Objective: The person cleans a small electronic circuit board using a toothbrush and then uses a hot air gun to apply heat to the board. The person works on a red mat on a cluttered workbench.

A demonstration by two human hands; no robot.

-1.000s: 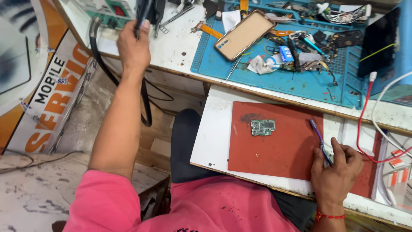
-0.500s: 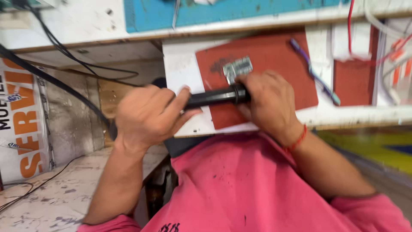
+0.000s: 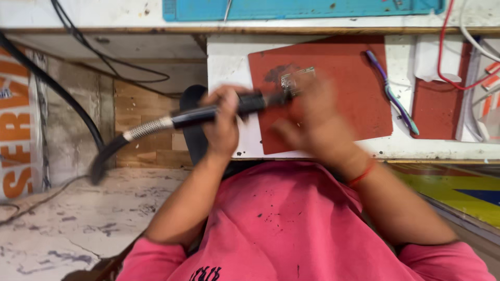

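Observation:
My left hand (image 3: pixel 223 120) grips the black handle of a hot-air wand (image 3: pixel 208 113), whose nozzle points right toward a small circuit board (image 3: pixel 296 80) lying on a red-brown mat (image 3: pixel 344 88). A spring-sleeved black hose (image 3: pixel 112 148) trails from the handle down to the left. My right hand (image 3: pixel 312 122) is blurred with motion, hovering over the mat just beside the nozzle and the board; whether it holds or touches anything cannot be made out.
Purple-and-teal tweezers (image 3: pixel 393 93) lie on the mat's right side. A white pull-out board (image 3: pixel 229 62) carries the mat. Red wire (image 3: pixel 448 57) and a second red pad (image 3: pixel 435 112) sit at right. A blue mat (image 3: pixel 312 9) lies on the bench above.
One second ago my left hand reached up to the bench while the right held tweezers. Now the left holds the wand over the mat; the tweezers lie on it, the right hand is moving.

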